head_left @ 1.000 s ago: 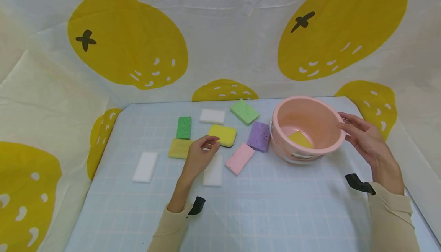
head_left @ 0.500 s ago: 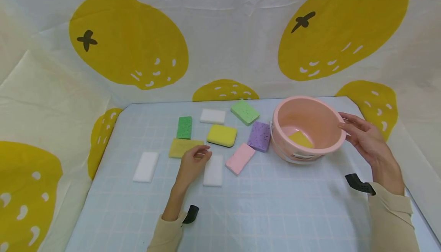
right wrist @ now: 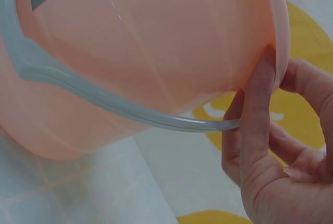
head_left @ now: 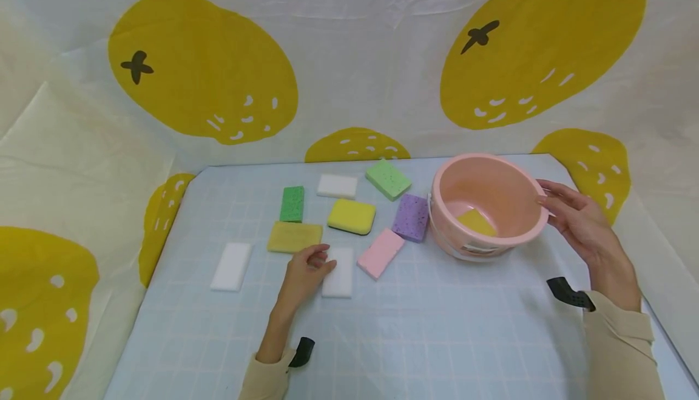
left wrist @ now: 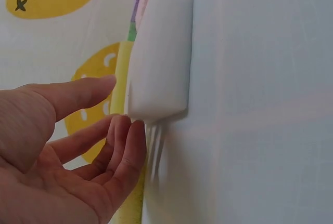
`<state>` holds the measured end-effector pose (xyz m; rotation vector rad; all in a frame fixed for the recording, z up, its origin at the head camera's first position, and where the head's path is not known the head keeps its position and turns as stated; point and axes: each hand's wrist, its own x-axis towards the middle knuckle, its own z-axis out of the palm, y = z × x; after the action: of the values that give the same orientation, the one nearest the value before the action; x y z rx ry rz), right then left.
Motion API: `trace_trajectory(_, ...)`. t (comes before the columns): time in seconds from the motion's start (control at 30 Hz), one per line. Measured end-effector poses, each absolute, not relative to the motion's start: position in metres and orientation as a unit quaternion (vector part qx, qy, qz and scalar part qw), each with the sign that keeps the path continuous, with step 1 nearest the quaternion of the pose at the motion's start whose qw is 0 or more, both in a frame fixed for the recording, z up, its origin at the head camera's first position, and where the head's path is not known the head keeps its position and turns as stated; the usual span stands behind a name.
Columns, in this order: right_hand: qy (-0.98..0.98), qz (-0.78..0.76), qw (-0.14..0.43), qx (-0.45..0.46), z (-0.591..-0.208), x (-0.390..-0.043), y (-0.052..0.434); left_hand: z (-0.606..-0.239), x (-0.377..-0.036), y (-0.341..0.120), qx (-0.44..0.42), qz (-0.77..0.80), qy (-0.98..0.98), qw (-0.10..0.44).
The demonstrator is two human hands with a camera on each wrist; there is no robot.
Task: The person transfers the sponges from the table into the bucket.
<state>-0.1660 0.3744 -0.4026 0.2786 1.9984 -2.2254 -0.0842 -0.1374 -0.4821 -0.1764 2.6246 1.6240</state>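
My left hand (head_left: 303, 275) hovers at the left side of a white sponge (head_left: 338, 274), thumb and fingers apart around nothing. In the left wrist view its fingertips come right up to the near end of that white block (left wrist: 162, 52). With my right hand (head_left: 587, 224) I grip the right rim of a pink bucket (head_left: 486, 184), thumb outside and fingers at the rim. Close by in the right wrist view, a grey handle (right wrist: 125, 104) hangs down the bucket's side. One yellow sponge (head_left: 476, 222) lies on the bucket's floor.
Several more sponges lie left of the bucket: olive-yellow (head_left: 295, 237), bright yellow (head_left: 352, 216), dark green (head_left: 292, 204), light green (head_left: 388, 179), purple (head_left: 411, 218) and pink (head_left: 380, 253). Two further white blocks lie at far left (head_left: 232, 266) and at the back (head_left: 337, 186).
My left hand has drawn back from over the bright yellow sponge, down and left to beside the front white sponge. The right hand and bucket have stayed put.
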Motion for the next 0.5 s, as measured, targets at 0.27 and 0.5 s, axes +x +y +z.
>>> trace_trajectory(0.27, 0.660, -0.743, 0.070, 0.084, -0.4027, -0.1651, 0.3748, -0.4832, -0.0818, -0.1329, -0.056, 0.479, 0.875, 0.047)
trace_trajectory(0.5, 0.645, -0.757, 0.071, 0.073, -0.4041, -0.1654, 0.3760, -0.4839, -0.0822, -0.1309, -0.046, 0.457, 0.885, 0.080)
